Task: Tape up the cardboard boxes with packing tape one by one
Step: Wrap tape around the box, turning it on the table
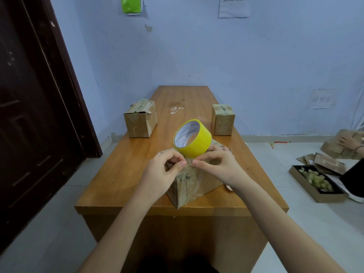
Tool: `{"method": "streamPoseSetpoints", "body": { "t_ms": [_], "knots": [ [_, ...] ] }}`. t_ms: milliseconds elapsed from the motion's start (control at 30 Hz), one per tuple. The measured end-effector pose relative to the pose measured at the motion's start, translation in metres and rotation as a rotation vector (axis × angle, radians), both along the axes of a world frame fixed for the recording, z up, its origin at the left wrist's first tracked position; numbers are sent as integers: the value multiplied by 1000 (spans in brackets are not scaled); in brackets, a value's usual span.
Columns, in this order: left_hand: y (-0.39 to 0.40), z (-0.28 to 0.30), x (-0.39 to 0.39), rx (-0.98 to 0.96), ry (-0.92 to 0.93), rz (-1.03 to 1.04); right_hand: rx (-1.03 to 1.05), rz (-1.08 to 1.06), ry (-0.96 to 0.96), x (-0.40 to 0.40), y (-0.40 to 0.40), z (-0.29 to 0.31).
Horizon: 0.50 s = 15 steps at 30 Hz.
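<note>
- A cardboard box (194, 184) sits near the front edge of the tabletop (137, 166), turned so one corner points at the person.
- A yellow roll of tape (192, 139) stands on top of this box.
- The left hand (163, 172) has curled fingers and pinches at the box's top edge.
- The right hand (217, 164) pinches there too, just beside the left.
- Whether they hold tape I cannot tell.
- A second box (140, 120) sits at the left edge, a third box (223, 120) at the right edge.
</note>
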State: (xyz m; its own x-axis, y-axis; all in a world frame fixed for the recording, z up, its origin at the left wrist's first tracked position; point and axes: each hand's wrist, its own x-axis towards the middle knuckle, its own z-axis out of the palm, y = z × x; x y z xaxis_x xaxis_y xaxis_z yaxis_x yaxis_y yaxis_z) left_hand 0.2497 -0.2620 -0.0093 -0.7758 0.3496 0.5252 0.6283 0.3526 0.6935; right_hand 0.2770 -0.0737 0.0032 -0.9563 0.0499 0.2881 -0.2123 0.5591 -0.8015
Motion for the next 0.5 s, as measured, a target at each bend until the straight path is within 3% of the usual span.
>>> {"method": "streamPoseSetpoints", "body": {
  "t_ms": [367,500],
  "knots": [
    [-2,-3,1,95,-80,65,6,-101,121,-2,-9,-7],
    [-4,-2,-1,41,-87,91,42,-139,159,-3,-13,-11]
  ]
}}
